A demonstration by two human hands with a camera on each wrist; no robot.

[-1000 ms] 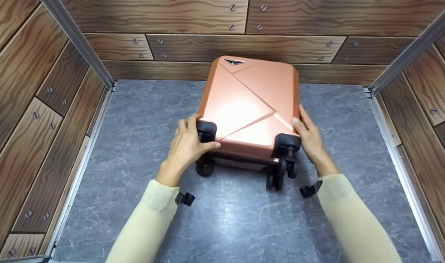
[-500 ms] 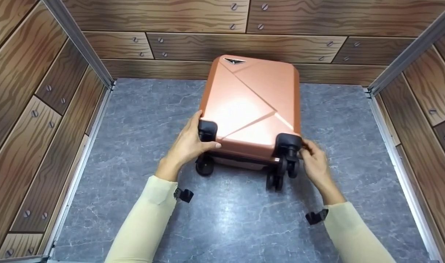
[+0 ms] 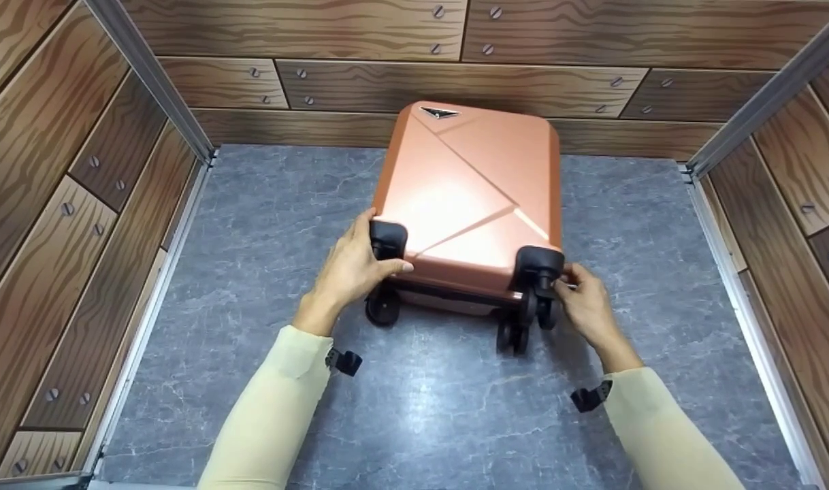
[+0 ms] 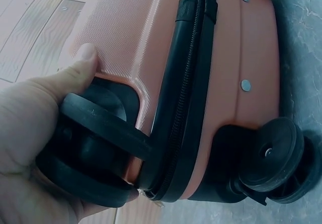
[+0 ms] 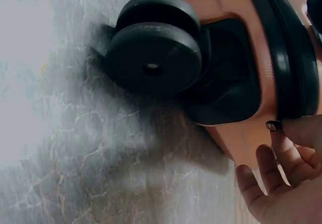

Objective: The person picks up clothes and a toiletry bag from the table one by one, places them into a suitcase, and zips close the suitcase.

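Note:
A copper-pink hard-shell suitcase point(image 3: 465, 184) lies flat on the grey floor, its wheel end toward me. My left hand point(image 3: 346, 272) grips its left corner, the thumb on the end face and the fingers along the side. In the left wrist view that hand curves round the upper black caster wheel point(image 4: 100, 128), and a zipper point(image 4: 188, 68) runs between the shells. At the right corner, my right hand point(image 3: 588, 306) pinches a small dark zipper pull point(image 5: 274, 126) between thumb and index finger. Its other fingers are loosely bent near the shell, below the lower right wheel point(image 5: 153, 58).
Wood-patterned panels point(image 3: 455, 88) stand behind the suitcase and on both sides, with metal rails point(image 3: 149, 320) along the floor edges. Marbled grey floor point(image 3: 414, 422) stretches between the suitcase and me.
My right hand has left the suitcase's right side, moved down toward me to the corner by the wheel, and now pinches the zipper pull. The left hand and suitcase stay nearly in place.

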